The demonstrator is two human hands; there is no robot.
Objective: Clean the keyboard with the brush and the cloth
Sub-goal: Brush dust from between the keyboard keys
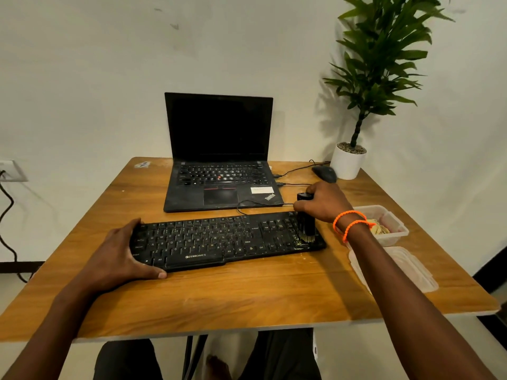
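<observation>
At the far left a wall socket (pixel 11 170) with a dark cable (pixel 6 209) hangs off the wall, well clear of the work. On the wooden counter (pixel 247 294) the left hand (pixel 120 253) lies over the left end of the black keyboard (pixel 219 241), its fingers relaxed and spread along the edge with the thumb stretched along the front rim, steadying it rather than pinching anything. Behind the keyboard stands an open laptop (pixel 219 152) with a dark screen, and a thin wire (pixel 263 205) trails from it across the counter toward the right. At the keyboard's right end the right hand (pixel 323 204) holds a black brush (pixel 306 218) upright, its grip curled round the handle's top, bristles down on the number pad, so the brushing step looks under way. A black mouse (pixel 324 174) and a potted plant (pixel 348 163) sit beyond that hand. Just right of the wrist is a clear plastic tub (pixel 395 219) holding crumpled material, perhaps the cloth, though I cannot tell; its lid (pixel 395 270) lies nearer. The risks: a hard sweep could flick grit onto the laptop or lift a keycap, the forearm could knock the tub off the edge, and the wire could snag if the keyboard slides.
</observation>
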